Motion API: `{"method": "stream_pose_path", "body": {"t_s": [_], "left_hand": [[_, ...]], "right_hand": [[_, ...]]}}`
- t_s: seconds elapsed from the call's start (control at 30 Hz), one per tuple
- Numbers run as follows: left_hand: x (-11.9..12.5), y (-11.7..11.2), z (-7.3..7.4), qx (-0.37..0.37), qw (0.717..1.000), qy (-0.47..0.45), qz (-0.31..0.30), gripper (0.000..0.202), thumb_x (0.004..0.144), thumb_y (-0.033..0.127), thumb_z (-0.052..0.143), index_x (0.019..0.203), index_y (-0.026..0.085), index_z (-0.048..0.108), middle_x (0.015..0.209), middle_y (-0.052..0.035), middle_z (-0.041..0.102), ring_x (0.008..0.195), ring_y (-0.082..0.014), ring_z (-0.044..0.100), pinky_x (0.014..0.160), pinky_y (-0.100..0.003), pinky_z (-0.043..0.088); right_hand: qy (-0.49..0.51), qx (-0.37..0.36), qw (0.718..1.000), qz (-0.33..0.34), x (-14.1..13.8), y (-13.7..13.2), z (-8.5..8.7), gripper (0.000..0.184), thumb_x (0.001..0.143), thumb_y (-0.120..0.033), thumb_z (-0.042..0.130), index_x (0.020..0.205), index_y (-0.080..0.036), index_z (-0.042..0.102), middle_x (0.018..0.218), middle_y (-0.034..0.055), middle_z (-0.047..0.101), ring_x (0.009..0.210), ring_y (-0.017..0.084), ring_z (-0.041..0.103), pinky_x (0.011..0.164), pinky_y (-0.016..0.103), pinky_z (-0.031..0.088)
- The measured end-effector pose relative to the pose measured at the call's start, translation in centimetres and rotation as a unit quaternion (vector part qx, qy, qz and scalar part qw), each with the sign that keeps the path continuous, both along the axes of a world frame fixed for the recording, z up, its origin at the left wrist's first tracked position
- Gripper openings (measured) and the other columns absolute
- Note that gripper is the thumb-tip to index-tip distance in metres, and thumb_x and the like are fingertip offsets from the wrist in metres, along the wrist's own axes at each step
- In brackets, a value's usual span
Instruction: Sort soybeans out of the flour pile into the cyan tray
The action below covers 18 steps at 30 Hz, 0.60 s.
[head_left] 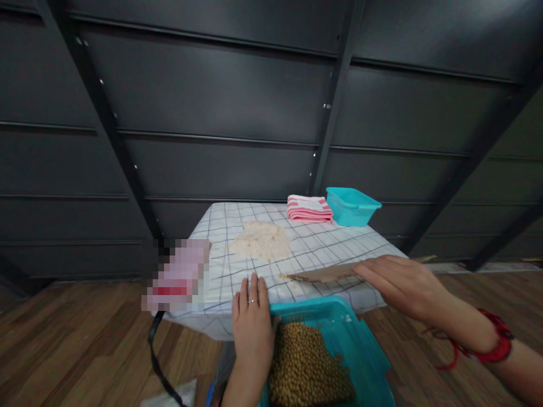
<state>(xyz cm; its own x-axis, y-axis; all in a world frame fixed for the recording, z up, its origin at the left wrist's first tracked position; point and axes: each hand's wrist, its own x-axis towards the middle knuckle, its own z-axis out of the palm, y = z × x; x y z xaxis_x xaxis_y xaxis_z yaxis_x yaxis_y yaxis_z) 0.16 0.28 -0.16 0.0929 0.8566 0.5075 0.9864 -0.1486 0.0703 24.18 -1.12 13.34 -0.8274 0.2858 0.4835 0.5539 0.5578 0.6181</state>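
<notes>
My right hand (401,282) is closed on a flat brown piece of cardboard (328,273), its long edge down on the checked tablecloth (220,226). A few small pale bits lie by the cardboard's left end. My left hand (253,325) rests at the table's front edge, fingers stretched out on the cloth, thumb by the rim of a teal plastic basin (365,350). Inside the basin, just below the table edge, lie many round yellow-brown beans (305,362). A thin patch of pale grains (261,240) spreads over the cloth beyond my left hand.
A folded pink-and-white striped towel (309,209) and a smaller teal container (352,206) stand at the back right. At the table's left edge is a blurred-out pinkish object (180,274), with a black cord (153,345) hanging below. Dark wall panels (220,85) rise behind.
</notes>
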Motion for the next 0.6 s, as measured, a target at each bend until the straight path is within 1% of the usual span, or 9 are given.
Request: {"method": "stream_pose_path", "body": {"t_s": [0.2,0.33,0.5,0.6], "left_hand": [[-0.1,0.0,-0.1,-0.003,1.0,-0.001,-0.004,0.057,0.066,0.016,0.056,0.121,0.01,0.045,0.13,-0.0128,0.047,0.117,-0.0289,0.043,0.092,-0.044,0.041],[-0.2,0.1,-0.4,0.003,1.0,-0.001,-0.009,0.057,0.066,0.017,0.055,0.122,0.01,0.044,0.129,-0.0135,0.048,0.117,-0.0288,0.043,0.091,-0.044,0.041],[-0.3,0.1,-0.6,0.014,1.0,-0.003,-0.015,0.056,0.067,0.016,0.052,0.123,0.013,0.044,0.13,-0.0131,0.047,0.117,-0.028,0.042,0.092,-0.046,0.04],[-0.2,0.0,-0.4,0.013,1.0,-0.001,-0.009,0.056,0.066,0.014,0.052,0.122,0.012,0.045,0.129,-0.0135,0.049,0.116,-0.0281,0.043,0.09,-0.045,0.041]], "right_hand": [[0.005,-0.023,1.0,0.003,0.3,-1.2,0.3,0.023,0.086,-0.005,0.029,0.089,-0.016,0.05,0.071,0.0025,0.063,0.063,0.012,0.056,0.06,0.024,0.044],[-0.004,-0.007,1.0,0.014,0.5,-1.9,0.7,0.025,0.088,-0.008,0.027,0.092,-0.015,0.051,0.075,0.0039,0.065,0.071,0.013,0.058,0.066,0.025,0.045],[-0.007,0.021,1.0,0.0,0.4,-1.2,0.5,0.024,0.086,-0.004,0.03,0.091,-0.012,0.052,0.075,0.0052,0.065,0.071,0.014,0.057,0.066,0.025,0.045],[-0.012,0.012,1.0,-0.003,0.0,-0.5,0.2,0.024,0.085,-0.004,0.031,0.09,-0.013,0.053,0.074,0.0042,0.064,0.068,0.013,0.057,0.064,0.025,0.044]]}}
